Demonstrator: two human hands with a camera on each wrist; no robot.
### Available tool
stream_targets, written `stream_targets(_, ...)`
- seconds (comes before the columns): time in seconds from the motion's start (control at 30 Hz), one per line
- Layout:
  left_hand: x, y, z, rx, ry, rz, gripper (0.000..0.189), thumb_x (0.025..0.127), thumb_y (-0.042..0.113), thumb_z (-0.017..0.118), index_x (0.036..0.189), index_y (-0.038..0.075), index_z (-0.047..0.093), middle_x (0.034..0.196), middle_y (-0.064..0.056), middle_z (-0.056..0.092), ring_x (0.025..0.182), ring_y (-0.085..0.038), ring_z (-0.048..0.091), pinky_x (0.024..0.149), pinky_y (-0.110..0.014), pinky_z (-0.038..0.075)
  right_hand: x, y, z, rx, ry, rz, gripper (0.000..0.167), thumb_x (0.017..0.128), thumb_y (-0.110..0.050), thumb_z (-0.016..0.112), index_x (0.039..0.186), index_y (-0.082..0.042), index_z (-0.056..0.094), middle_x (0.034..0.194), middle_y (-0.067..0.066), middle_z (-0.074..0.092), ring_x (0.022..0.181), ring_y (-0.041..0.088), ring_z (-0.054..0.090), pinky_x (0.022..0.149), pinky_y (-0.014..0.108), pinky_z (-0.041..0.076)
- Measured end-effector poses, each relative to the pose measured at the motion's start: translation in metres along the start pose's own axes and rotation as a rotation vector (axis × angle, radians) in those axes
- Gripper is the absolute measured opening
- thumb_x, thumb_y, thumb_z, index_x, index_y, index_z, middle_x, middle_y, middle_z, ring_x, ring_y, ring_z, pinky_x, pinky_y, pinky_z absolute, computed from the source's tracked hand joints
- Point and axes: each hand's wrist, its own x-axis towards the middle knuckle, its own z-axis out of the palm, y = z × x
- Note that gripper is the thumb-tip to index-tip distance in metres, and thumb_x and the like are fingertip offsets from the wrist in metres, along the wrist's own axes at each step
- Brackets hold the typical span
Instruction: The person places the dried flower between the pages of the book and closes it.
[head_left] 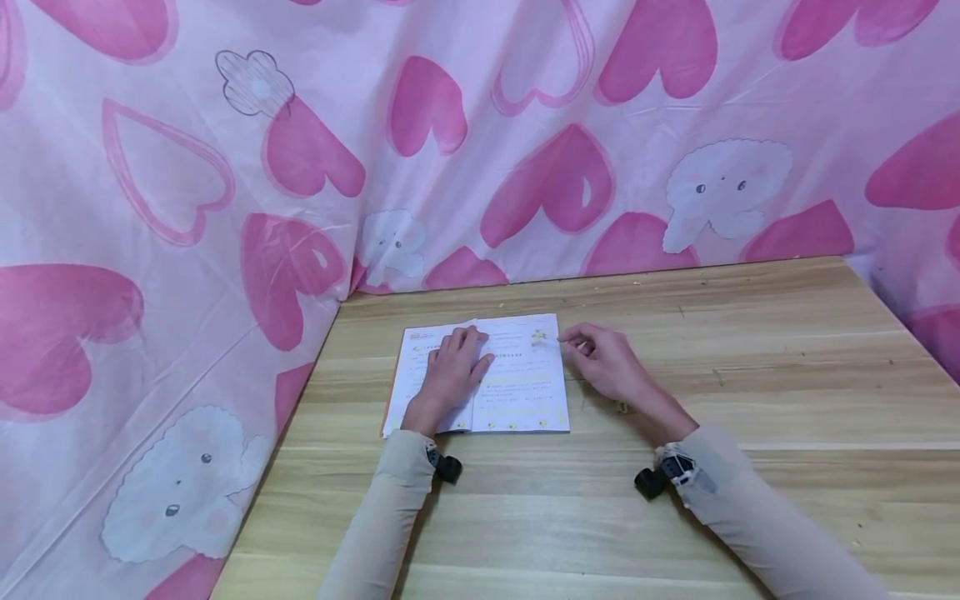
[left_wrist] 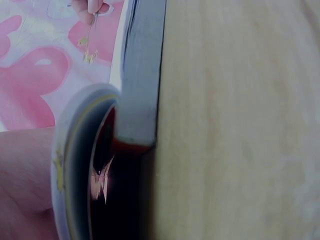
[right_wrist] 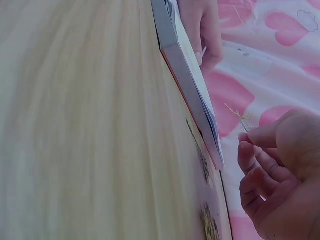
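Note:
An open book (head_left: 522, 400) with printed white pages lies on the wooden table. My left hand (head_left: 452, 367) rests on it near the spine, its fingers over the pages. My right hand (head_left: 609, 362), just past the book's right edge, pinches a thin dried flower sprig (right_wrist: 240, 115) by its stem between thumb and forefinger. In the head view the sprig's yellowish tip overlaps the right page. The left wrist view shows the book's thick page block (left_wrist: 142, 75) and a curled page edge, with the left hand largely hidden.
Dried plant bits (right_wrist: 209, 225) lie on the table beside the book, close to my right wrist. Small crumbs are scattered over the wooden tabletop (head_left: 787, 375). A pink heart-patterned cloth (head_left: 547, 183) hangs behind the table and along its left side.

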Motion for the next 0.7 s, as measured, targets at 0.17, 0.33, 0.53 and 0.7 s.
stream_targets(0.17, 0.002, -0.001, 0.003, -0.013, 0.001, -0.007, 0.048, 0.115, 0.045, 0.049, 0.155, 0.019, 0.049, 0.167, -0.011, 0.041, 0.152, -0.035, 0.040, 0.119, -0.065, 0.036, 0.003, -0.006, 0.010, 0.008, -0.017, 0.018, 0.021, 0.106, -0.011, 0.069, 0.125, -0.005, 0.073, 0.103, 0.010, 0.076, 0.087, 0.021, 0.067, 0.071, 0.023, 0.054)
stream_targets(0.33, 0.001, 0.000, 0.001, -0.017, -0.005, -0.015, 0.049, 0.115, 0.045, 0.049, 0.156, 0.019, 0.048, 0.167, -0.011, 0.040, 0.152, -0.034, 0.040, 0.120, -0.064, 0.035, 0.006, -0.008, 0.020, 0.044, -0.039, 0.035, 0.026, 0.106, -0.011, 0.069, 0.131, -0.004, 0.070, 0.103, 0.011, 0.076, 0.086, 0.020, 0.066, 0.070, 0.023, 0.054)
stream_targets(0.53, 0.000, 0.002, 0.000, 0.000, -0.005, -0.017, 0.050, 0.115, 0.045, 0.049, 0.157, 0.018, 0.048, 0.168, -0.011, 0.040, 0.151, -0.033, 0.041, 0.119, -0.063, 0.036, 0.008, -0.011, 0.028, 0.047, -0.059, 0.037, 0.036, 0.103, -0.010, 0.072, 0.138, -0.003, 0.067, 0.103, 0.012, 0.078, 0.083, 0.019, 0.068, 0.069, 0.024, 0.055)
stream_targets(0.7, -0.001, 0.003, 0.000, 0.000, -0.004, -0.020, 0.050, 0.115, 0.045, 0.049, 0.157, 0.018, 0.047, 0.168, -0.011, 0.040, 0.151, -0.033, 0.040, 0.120, -0.062, 0.036, 0.009, -0.013, 0.032, 0.018, -0.078, 0.050, 0.035, 0.104, -0.015, 0.072, 0.137, -0.005, 0.068, 0.105, 0.010, 0.078, 0.086, 0.018, 0.069, 0.074, 0.027, 0.056)
